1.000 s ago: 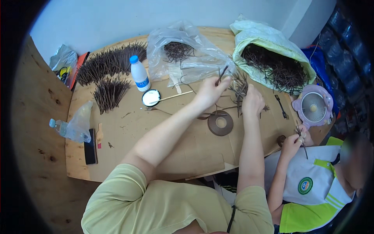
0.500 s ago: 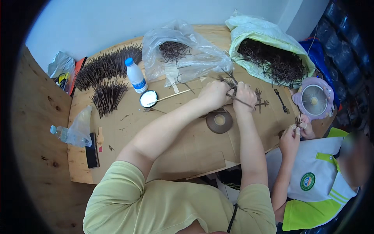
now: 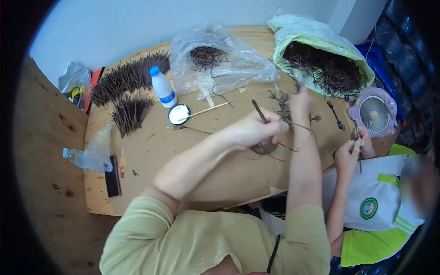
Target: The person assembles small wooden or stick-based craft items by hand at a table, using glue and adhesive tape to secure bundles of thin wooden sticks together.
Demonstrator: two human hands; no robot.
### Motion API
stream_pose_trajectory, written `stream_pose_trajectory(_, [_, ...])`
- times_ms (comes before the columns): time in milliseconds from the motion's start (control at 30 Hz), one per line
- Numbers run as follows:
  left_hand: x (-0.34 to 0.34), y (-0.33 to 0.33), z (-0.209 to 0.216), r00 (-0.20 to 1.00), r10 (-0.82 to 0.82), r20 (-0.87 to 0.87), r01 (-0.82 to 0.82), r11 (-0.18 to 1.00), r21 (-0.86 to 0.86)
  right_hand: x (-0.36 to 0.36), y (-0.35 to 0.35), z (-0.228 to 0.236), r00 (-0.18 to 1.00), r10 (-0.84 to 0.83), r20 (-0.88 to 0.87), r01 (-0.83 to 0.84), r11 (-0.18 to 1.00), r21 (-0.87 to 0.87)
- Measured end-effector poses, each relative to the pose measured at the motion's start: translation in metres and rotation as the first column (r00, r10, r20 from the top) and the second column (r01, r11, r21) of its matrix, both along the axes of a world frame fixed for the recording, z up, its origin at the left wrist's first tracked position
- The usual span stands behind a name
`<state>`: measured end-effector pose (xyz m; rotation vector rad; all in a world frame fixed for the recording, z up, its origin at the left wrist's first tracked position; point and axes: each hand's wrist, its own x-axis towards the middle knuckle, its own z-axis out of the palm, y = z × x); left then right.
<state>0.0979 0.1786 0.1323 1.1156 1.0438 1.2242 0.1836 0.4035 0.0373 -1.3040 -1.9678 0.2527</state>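
Observation:
My left hand (image 3: 262, 130) is closed in a pinch on a dark brown twig (image 3: 259, 111), whose upper end sticks up above the fingers. Other thin stems poke out beside and below this hand. Partly covered by it, a roll of brown tape (image 3: 264, 148) lies on the cardboard. My right hand (image 3: 300, 103) is smeared by motion, so its fingers cannot be made out. Close to its left side are branching brown twigs (image 3: 280, 97); whether it touches them is unclear.
Bundled twigs (image 3: 130, 75) line the back left, near a white bottle (image 3: 162, 87) and a dish of white paste (image 3: 178, 114) with a stick. Behind lie a plastic bag (image 3: 238, 68) and a twig-filled sack (image 3: 284, 27). At right, a co-worker's hands (image 3: 350, 151) hold twigs near a fan (image 3: 373, 112).
My hands, close together before, have moved apart. The right hand has gone up and right; the left has dropped over the tape roll with its twig now upright. The co-worker's hands shifted slightly.

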Motion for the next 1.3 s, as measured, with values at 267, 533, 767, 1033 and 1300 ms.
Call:
stream_pose_trajectory(267, [-0.035,0.018,-0.032,0.847,0.176,0.501,-0.112,0.981,-0.156,0.011,-0.02,0.022,0.9,0.003,0.436,0.117,0.962,-0.247])
stream_pose_trajectory(533, [-0.049,0.034,-0.044,0.739,0.339,0.583,-0.233,0.939,-0.251,0.014,-0.084,0.056,0.817,0.287,-0.5,-0.418,0.892,-0.171])
stream_pose_trajectory(767, [-0.034,0.067,-0.074,0.625,0.704,-0.338,-0.471,0.685,0.556,-0.022,-0.125,0.086,0.62,0.777,-0.109,-0.727,0.621,0.293])
stream_pose_trajectory(1033, [-0.103,0.066,-0.074,0.698,0.696,-0.169,-0.693,0.716,0.083,0.024,-0.077,0.088,0.636,0.457,-0.622,-0.407,0.883,0.233])
stream_pose_trajectory(1300, [-0.19,0.05,-0.02,0.701,0.699,0.141,-0.697,0.713,-0.071,-0.001,-0.077,0.026,0.739,0.587,0.331,-0.617,0.787,-0.021])
